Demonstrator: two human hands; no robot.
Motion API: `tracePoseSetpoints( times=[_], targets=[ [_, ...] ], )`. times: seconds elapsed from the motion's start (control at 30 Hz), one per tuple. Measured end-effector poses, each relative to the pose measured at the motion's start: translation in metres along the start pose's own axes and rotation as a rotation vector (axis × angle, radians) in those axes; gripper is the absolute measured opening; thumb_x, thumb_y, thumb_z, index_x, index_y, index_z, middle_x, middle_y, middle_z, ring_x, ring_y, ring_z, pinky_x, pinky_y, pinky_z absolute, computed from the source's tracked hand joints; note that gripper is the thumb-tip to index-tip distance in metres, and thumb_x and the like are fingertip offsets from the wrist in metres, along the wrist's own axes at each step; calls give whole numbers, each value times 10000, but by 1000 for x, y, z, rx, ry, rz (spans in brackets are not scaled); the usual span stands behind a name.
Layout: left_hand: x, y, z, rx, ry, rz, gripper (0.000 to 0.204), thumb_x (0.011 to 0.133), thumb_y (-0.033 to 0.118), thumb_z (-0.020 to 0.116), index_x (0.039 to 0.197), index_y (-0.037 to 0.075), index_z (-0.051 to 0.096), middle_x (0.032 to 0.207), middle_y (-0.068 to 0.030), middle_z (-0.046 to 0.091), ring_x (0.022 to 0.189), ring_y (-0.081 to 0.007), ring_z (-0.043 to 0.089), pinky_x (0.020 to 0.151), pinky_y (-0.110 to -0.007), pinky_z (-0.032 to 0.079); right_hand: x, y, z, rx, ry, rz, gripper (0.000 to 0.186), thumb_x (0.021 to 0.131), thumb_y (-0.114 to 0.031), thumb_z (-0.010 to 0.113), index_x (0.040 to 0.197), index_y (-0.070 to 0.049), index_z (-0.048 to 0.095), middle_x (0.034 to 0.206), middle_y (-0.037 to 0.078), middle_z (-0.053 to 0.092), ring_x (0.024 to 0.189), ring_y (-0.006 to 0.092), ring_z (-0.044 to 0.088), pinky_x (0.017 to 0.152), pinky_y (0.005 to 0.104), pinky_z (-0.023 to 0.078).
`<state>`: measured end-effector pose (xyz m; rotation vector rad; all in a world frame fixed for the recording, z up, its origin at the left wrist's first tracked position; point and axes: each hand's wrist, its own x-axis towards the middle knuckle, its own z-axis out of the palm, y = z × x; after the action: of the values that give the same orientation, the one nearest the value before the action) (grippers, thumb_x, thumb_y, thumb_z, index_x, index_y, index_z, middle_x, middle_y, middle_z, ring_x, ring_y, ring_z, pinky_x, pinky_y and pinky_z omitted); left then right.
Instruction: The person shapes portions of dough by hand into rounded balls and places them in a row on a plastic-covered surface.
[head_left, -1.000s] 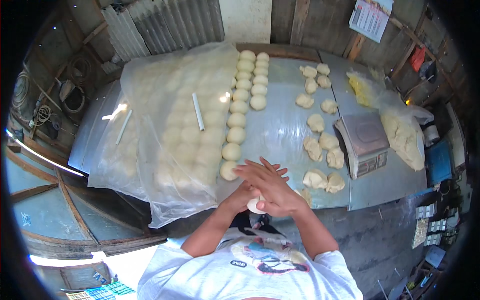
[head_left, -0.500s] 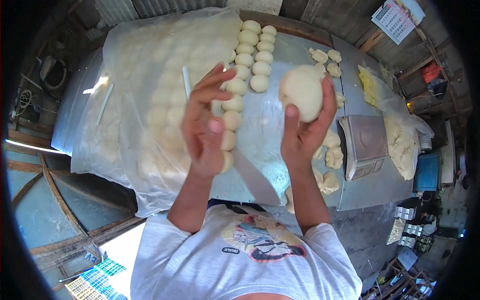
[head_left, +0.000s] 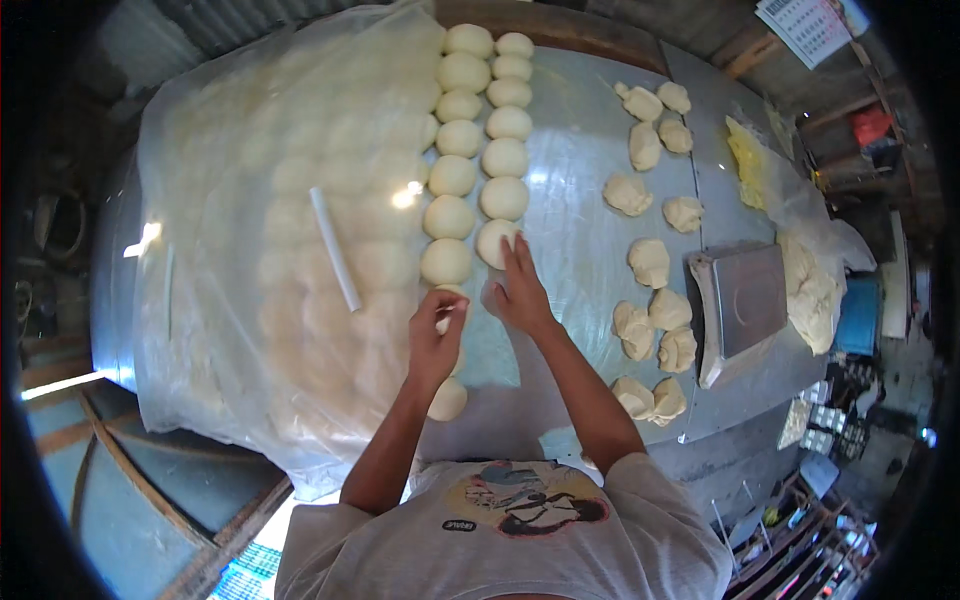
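Observation:
Two rows of smooth, round dough balls run away from me down the middle of the metal table. At the near end of the right row sits a dough ball (head_left: 494, 245), with the fingertips of my right hand (head_left: 524, 290) resting on its right side, fingers stretched out. My left hand (head_left: 434, 338) is over the near part of the left row, thumb and fingers drawn together; what they pinch, if anything, I cannot make out. It partly hides the balls beneath it. Another dough ball (head_left: 448, 399) shows just nearer to me.
Clear plastic sheet (head_left: 230, 330) covers many rounded shapes on the left, with a white stick (head_left: 335, 250) lying on it. Rough dough pieces (head_left: 649, 262) lie to the right, beside a metal-topped scale (head_left: 745, 300). A larger dough mass (head_left: 803, 295) is beyond it.
The dough ball that my right hand held raised now rests at the right row's near end. My left hand has come down from a raised, spread pose, and its fingers have closed.

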<state>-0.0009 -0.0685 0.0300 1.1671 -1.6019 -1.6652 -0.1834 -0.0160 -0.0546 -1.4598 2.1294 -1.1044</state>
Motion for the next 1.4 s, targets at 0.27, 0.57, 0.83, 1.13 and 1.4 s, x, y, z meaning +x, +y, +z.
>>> tracePoseSetpoints(
  times=[0.27, 0.57, 0.83, 1.13, 1.4],
  targets=[
    [89, -46, 63, 1112, -321, 517, 676, 838, 201, 657, 1439, 67, 377, 1556, -163, 232, 1429, -350, 231, 1136, -515, 253, 113, 111, -108, -447, 297, 211, 560, 811, -274, 691, 1293, -28, 543, 1304, 337, 476, 1242, 482, 428, 1056, 506, 350],
    [27, -28, 65, 513, -145, 452, 492, 883, 142, 652, 1332, 55, 468, 1437, -201, 375, 1303, -391, 388, 1076, -483, 333, 118, 128, -132, -372, 213, 411, 522, 751, -209, 767, 1208, -37, 583, 1166, 226, 625, 1014, 373, 638, 868, 444, 504],
    [-45, -20, 74, -14, 210, 249, 342, 998, 215, 508, 1243, -23, 496, 1079, -156, 614, 997, -233, 589, 894, -340, 468, -99, -67, -54, 1001, -60, 396, 582, 842, -39, 643, 1396, -54, 466, 1416, 109, 450, 1326, 213, 395, 1085, 321, 319],
    [-120, -27, 64, -542, -44, -316, 605, 1015, 530, 288, 1366, 49, 395, 1246, -142, 581, 1160, -242, 533, 1010, -416, 394, -153, -96, -146, -128, 171, -16, 325, 799, -352, 717, 730, -36, 687, 746, 179, 668, 677, 357, 661, 623, 425, 526],
    [-225, -124, 70, -507, 236, -699, 367, 1019, 352, 423, 1258, 79, 476, 1122, -133, 592, 984, -275, 576, 814, -493, 472, -268, -52, -6, 379, -137, 389, 376, 901, -380, 635, 786, -24, 670, 693, 128, 634, 648, 225, 590, 633, 367, 489]
  ],
)
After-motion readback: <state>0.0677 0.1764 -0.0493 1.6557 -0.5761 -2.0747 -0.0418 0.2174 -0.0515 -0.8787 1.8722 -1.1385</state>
